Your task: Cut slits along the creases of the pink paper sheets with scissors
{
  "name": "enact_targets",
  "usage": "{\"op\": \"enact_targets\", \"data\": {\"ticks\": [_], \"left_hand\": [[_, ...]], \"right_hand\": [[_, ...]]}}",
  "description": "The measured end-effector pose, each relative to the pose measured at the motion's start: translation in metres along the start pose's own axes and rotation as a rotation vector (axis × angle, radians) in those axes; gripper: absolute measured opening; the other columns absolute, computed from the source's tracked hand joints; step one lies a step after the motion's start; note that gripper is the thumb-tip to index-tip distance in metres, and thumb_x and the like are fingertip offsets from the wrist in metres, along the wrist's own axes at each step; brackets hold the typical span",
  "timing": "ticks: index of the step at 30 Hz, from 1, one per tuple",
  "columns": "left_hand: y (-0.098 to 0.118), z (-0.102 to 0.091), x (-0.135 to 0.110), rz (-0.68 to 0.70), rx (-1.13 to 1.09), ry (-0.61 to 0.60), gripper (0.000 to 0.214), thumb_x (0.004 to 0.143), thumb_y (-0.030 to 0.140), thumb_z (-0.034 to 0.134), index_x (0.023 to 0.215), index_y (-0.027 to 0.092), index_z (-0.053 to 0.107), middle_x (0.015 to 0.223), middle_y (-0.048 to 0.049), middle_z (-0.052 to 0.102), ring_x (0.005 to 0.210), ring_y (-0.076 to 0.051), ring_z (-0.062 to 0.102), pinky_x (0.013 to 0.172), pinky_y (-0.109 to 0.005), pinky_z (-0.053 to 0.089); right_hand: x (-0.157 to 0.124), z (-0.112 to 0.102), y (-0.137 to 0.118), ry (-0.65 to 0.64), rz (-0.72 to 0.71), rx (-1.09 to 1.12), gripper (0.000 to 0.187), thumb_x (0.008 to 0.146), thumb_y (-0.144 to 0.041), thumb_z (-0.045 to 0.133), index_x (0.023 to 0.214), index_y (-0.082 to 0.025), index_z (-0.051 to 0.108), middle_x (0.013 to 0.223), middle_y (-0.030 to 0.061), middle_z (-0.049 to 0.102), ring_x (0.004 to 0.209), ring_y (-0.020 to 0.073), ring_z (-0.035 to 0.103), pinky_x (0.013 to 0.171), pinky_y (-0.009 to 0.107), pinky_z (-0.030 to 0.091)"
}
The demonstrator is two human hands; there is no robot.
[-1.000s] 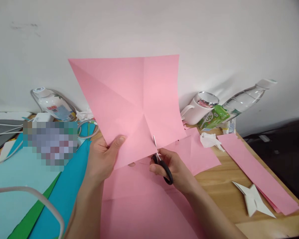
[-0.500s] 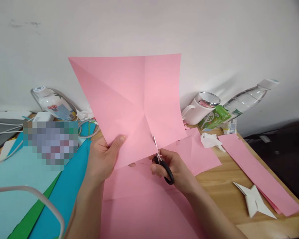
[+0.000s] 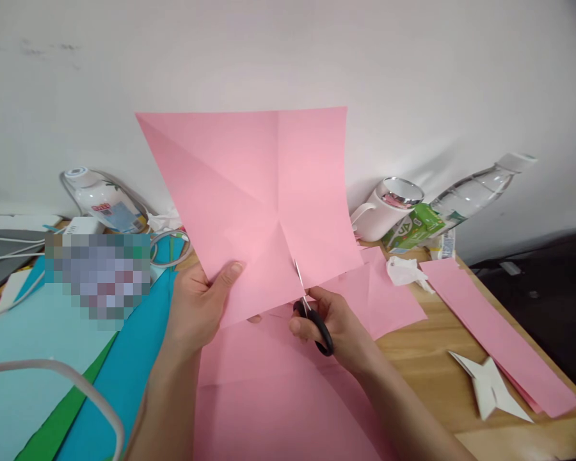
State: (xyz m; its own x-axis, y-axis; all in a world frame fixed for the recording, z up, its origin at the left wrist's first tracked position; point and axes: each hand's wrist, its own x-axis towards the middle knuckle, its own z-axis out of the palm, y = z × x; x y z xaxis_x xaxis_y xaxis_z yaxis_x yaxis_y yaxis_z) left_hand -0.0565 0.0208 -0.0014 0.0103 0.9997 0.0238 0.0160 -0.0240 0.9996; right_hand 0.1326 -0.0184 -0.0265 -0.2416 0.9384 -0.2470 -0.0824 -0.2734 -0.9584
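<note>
A creased pink paper square (image 3: 254,192) is held upright over the table. My left hand (image 3: 199,307) pinches its lower left edge, thumb on the front. My right hand (image 3: 333,323) grips black-handled scissors (image 3: 312,317), whose blades point up into the paper's bottom edge along a crease. More pink sheets (image 3: 269,397) lie flat under both hands.
Blue and green sheets (image 3: 38,358) lie at left with white cables. A white mug (image 3: 384,208), a green carton (image 3: 410,227), a tilted plastic bottle (image 3: 475,189) and crumpled tissue (image 3: 403,270) stand at the back right. A pink strip (image 3: 499,333) and a white folded paper star (image 3: 489,387) lie right.
The pink square has shifted very slightly to the right; the scissors and both hands stay almost where they were.
</note>
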Motion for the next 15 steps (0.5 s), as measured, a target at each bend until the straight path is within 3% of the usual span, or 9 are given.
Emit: {"op": "enact_targets", "data": {"ticks": [7,15], "left_hand": [[-0.0001,0.0034,-0.0032,-0.086,0.041,-0.074,0.028,0.077,0.039,0.061,0.062,0.015,0.060,0.039,0.0009,0.061,0.033,-0.019,0.059,0.030,-0.026,0.047],[-0.0019,0.0018,-0.0030,-0.080,0.044,-0.074,0.026,0.077,0.039,0.061,0.064,0.016,0.061,0.043,0.0011,0.063,0.035,-0.020,0.060,0.031,-0.028,0.049]], "right_hand": [[-0.0006,-0.0004,-0.0029,-0.049,-0.070,0.087,0.023,0.065,-0.025,0.076,0.076,-0.015,0.058,0.069,-0.0010,0.055,0.065,0.0120,0.050,0.060,0.022,0.038],[-0.0004,-0.0013,-0.0011,-0.043,-0.078,0.039,0.019,0.069,-0.023,0.072,0.072,-0.015,0.056,0.064,-0.0028,0.048,0.059,0.0094,0.040,0.054,0.022,0.029]]}}
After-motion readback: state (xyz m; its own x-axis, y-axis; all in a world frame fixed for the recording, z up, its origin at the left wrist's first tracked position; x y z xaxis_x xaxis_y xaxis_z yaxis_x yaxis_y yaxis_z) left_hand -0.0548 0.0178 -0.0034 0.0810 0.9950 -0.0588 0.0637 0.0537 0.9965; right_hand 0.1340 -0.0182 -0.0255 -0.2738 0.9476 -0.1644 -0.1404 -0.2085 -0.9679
